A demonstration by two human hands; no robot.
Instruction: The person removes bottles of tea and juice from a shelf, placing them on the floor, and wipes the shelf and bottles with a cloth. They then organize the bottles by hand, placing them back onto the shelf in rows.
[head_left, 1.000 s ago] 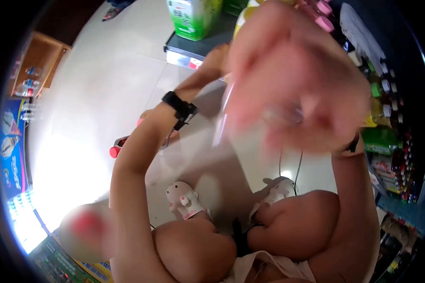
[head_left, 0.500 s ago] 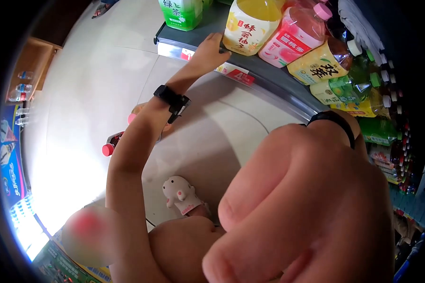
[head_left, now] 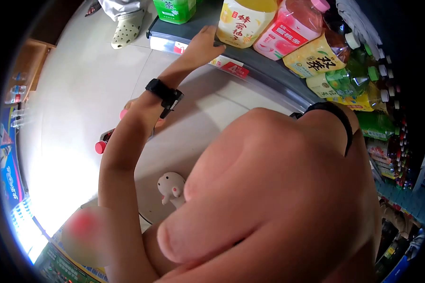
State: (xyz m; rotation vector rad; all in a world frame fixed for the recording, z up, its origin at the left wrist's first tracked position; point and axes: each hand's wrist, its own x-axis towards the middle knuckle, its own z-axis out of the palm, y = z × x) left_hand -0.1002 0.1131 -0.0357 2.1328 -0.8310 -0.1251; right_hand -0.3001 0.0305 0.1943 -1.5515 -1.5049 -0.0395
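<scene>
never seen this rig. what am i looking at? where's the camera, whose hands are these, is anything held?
There is no machine here. One person wears a camera on the head, looking forward and down through a fisheye lens, so straight lines bend. It is the only view.

The left hand, with a black watch on its wrist, rests open on the edge of a low shop shelf, beside a yellow bottle, and holds nothing. The large shape at lower right is the right hand, very close to the lens; I cannot tell if it holds anything.

On the floor are a red-capped bottle and the person's animal-faced slipper. The shoe at the top is someone else's.
</scene>
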